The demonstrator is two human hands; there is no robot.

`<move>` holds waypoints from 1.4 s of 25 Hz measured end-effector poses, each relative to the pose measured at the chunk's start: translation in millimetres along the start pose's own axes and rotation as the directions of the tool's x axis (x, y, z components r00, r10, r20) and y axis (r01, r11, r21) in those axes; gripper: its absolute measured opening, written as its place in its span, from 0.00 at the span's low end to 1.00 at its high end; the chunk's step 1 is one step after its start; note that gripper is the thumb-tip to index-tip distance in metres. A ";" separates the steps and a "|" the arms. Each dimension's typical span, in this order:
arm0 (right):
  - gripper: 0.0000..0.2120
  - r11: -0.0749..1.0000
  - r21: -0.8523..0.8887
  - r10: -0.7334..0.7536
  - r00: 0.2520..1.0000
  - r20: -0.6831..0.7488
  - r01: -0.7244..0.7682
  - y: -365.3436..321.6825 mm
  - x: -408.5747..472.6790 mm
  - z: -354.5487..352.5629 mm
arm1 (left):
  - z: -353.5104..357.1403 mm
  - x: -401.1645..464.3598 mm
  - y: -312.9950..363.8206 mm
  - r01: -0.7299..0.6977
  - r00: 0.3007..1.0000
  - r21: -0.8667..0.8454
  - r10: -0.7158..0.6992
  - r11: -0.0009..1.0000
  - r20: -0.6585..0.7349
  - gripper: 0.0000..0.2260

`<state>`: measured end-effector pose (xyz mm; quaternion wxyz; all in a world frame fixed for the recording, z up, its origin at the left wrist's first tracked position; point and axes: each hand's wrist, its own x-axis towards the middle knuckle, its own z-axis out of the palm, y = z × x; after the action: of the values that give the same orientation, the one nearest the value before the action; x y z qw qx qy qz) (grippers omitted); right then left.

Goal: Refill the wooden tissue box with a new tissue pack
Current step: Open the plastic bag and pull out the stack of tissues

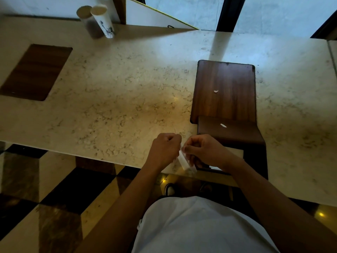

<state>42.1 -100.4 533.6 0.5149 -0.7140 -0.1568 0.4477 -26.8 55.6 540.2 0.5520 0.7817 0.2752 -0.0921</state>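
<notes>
The dark wooden tissue box [225, 92] lies on the marble counter [113, 99] at the right, with a lower wooden panel [231, 133] stepped out toward me. Small white scraps lie on both wood surfaces. A pale white surface [236, 152] shows at the box's near end, partly hidden by my right wrist. My left hand [165, 149] and my right hand [202, 151] meet just left of the box, above the counter's front edge. Both pinch a thin strip of clear and white plastic wrapper [183, 160] that hangs between them.
Two pale cylinders [101, 21] stand at the back left. A dark wooden rectangle [36, 72] is set into the counter at the left. A gold-edged mirror [156, 15] leans at the back. Below the counter edge is a checkered floor [54, 189].
</notes>
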 end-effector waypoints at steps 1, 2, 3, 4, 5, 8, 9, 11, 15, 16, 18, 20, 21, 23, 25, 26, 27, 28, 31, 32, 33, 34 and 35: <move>0.08 0.995 -0.095 -0.026 0.999 -0.024 0.024 0.2 1.0 0.2 | 0.6 0.2 -1.1 0.004 1.000 0.003 -0.004 1.000 0.009 0.14; 0.08 0.977 -0.207 -0.068 0.997 -0.037 0.059 0.3 1.6 -0.2 | 1.3 0.2 -2.6 -0.004 1.000 0.022 0.003 1.000 0.027 0.14; 0.08 0.945 -0.313 -0.108 0.994 -0.035 0.092 -0.6 2.4 -0.9 | 1.8 -0.1 -4.3 -0.020 0.999 0.044 0.017 0.999 0.051 0.13; 0.07 0.912 -0.396 -0.129 0.991 -0.022 0.110 -2.2 3.2 -2.3 | 1.8 -0.5 -5.9 -0.039 0.996 0.059 0.034 0.997 0.078 0.12; 0.07 0.886 -0.449 -0.127 0.992 -0.003 0.113 -4.4 4.0 -4.3 | 1.2 -0.6 -7.1 -0.058 0.993 0.071 0.050 0.996 0.107 0.11; 0.08 0.829 -0.547 -0.103 0.993 0.063 0.121 -9.1 6.8 -9.4 | -4.2 2.9 -7.7 -0.077 0.974 0.077 0.058 0.994 0.221 0.10; 0.09 0.815 -0.562 -0.118 0.990 0.078 0.141 -9.9 7.1 -10.4 | -6.8 4.7 -6.8 -0.057 0.962 0.064 0.038 0.996 0.269 0.10; 0.09 0.811 -0.549 -0.173 0.979 0.104 0.202 -10.7 5.8 -10.4 | -11.8 6.2 -4.5 -0.022 0.934 0.052 0.002 0.998 0.356 0.12; 0.09 0.872 -0.449 -0.165 0.980 0.108 0.197 -4.2 3.1 -10.5 | -13.6 4.3 -5.2 -0.084 0.912 0.080 0.045 0.993 0.408 0.14; 0.08 0.891 -0.415 -0.153 0.983 0.105 0.183 -2.4 3.0 -10.5 | -12.1 3.9 -5.8 -0.083 0.919 0.056 0.054 0.995 0.391 0.15; 0.08 0.921 -0.351 -0.151 0.985 0.077 0.169 0.9 2.6 -8.8 | -7.1 3.0 -6.0 -0.036 0.933 -0.048 0.050 0.998 0.356 0.16; 0.09 0.935 -0.310 -0.179 0.984 0.008 0.173 2.9 2.6 -6.7 | -0.6 2.1 -4.6 -0.017 0.948 -0.112 0.051 0.994 0.315 0.18; 0.09 0.935 -0.303 -0.201 0.979 -0.034 0.181 3.2 2.8 -5.7 | 2.1 2.1 -3.5 -0.026 0.955 -0.117 0.059 0.993 0.291 0.19; 0.09 0.929 -0.309 -0.244 0.965 -0.096 0.204 3.0 2.5 -3.7 | 5.0 2.9 -1.8 -0.074 0.968 -0.086 0.092 0.994 0.235 0.18; 0.11 0.909 -0.343 -0.291 0.949 -0.123 0.235 1.7 2.1 -1.2 | 5.4 4.2 0.2 -0.136 0.974 -0.007 0.135 0.991 0.183 0.16; 0.12 0.894 -0.375 -0.314 0.940 -0.137 0.244 1.1 2.1 -1.0 | 4.8 4.6 0.4 -0.160 0.976 0.039 0.152 0.986 0.158 0.15; 0.13 0.877 -0.416 -0.334 0.928 -0.164 0.242 0.7 2.3 -2.6 | 3.3 5.2 -0.1 -0.178 0.978 0.097 0.166 0.979 0.127 0.15; 0.13 0.856 -0.467 -0.351 0.913 -0.208 0.223 0.5 2.6 -6.6 | -0.1 5.7 -1.8 -0.190 0.980 0.174 0.177 0.966 0.088 0.16; 0.12 0.780 -0.618 -0.372 0.864 -0.340 0.093 3.2 0.7 -28.3 | -18.9 9.6 -11.0 -0.168 0.982 0.423 0.187 0.891 -0.005 0.15; 0.12 0.753 -0.654 -0.373 0.864 -0.339 0.069 4.5 -0.2 -33.1 | -25.6 11.0 -13.8 -0.167 0.981 0.476 0.192 0.864 -0.005 0.15; 0.12 0.727 -0.685 -0.373 0.870 -0.323 0.057 5.9 -1.1 -34.6 | -30.2 12.0 -15.4 -0.175 0.980 0.516 0.199 0.839 0.010 0.15; 0.12 0.706 -0.706 -0.374 0.875 -0.308 0.053 6.6 -1.4 -33.3 | -32.9 12.8 -15.6 -0.184 0.978 0.547 0.206 0.816 0.022 0.15; 0.11 0.695 -0.717 -0.378 0.875 -0.302 0.053 6.5 -1.3 -31.3 | -34.1 13.3 -15.2 -0.190 0.976 0.567 0.215 0.801 0.024 0.15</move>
<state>64.9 -122.6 530.6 0.2837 -0.9088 -0.2798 0.1237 -29.3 94.7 534.6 0.2959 0.9367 0.1618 -0.0937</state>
